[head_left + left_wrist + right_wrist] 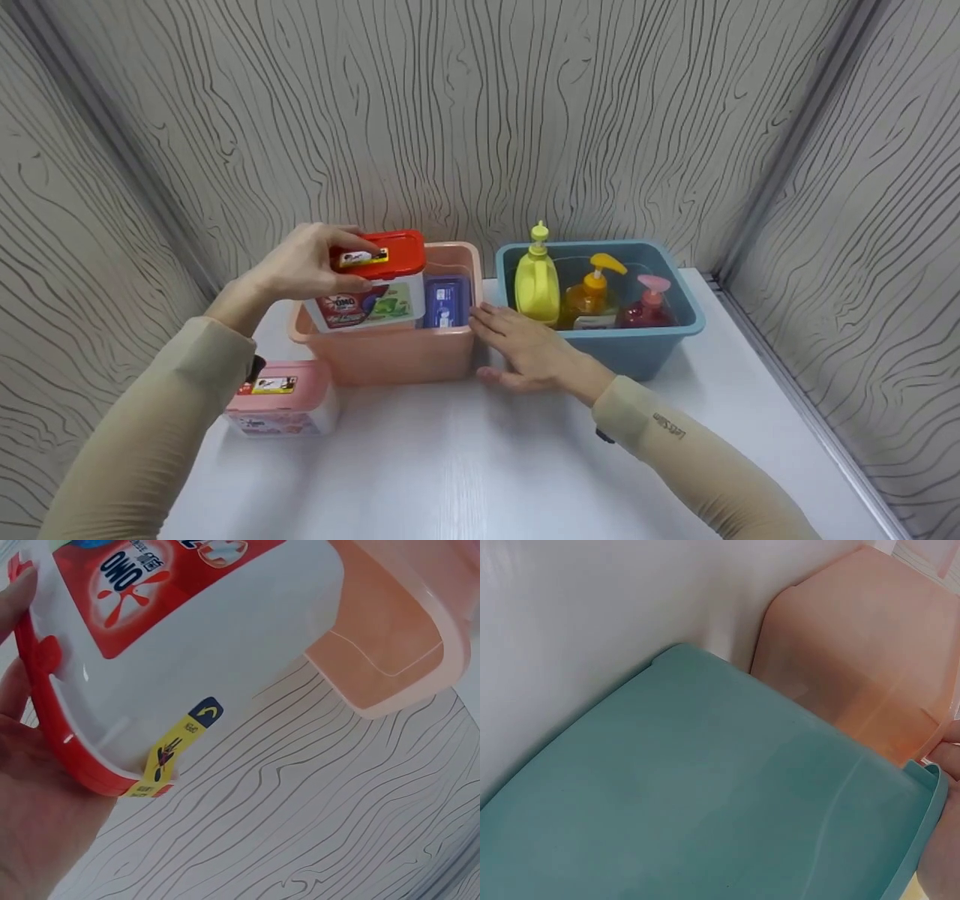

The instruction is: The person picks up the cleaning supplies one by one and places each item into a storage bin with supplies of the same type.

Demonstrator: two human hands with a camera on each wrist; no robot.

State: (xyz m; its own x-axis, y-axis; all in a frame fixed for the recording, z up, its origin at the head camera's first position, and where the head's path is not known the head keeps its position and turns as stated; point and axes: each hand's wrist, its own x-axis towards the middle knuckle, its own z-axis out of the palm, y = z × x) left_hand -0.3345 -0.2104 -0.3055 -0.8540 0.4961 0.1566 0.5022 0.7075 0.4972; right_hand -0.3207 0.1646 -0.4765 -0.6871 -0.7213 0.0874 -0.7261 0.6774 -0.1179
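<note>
My left hand (307, 262) grips a white detergent tub (375, 300) by its red lid (401, 255); the tub is tilted over the left part of the pink bin (390, 360). In the left wrist view, a yellow strip (165, 757) crosses the lid's edge and the tub's front label reads OMO. Fairly straight, the fingers of my right hand (525, 349) rest at the pink bin's right rim, beside the blue bin. Inside the pink bin, a blue-purple pack (448, 300) sits on the right.
A second tub (281, 401) with a pink lid stands on the white table (450, 465), left of the pink bin. The blue bin (622, 356) holds a yellow bottle (536, 285), an amber pump bottle (589, 300) and a red one with a pink pump (651, 300). Patterned walls (480, 112) enclose the table.
</note>
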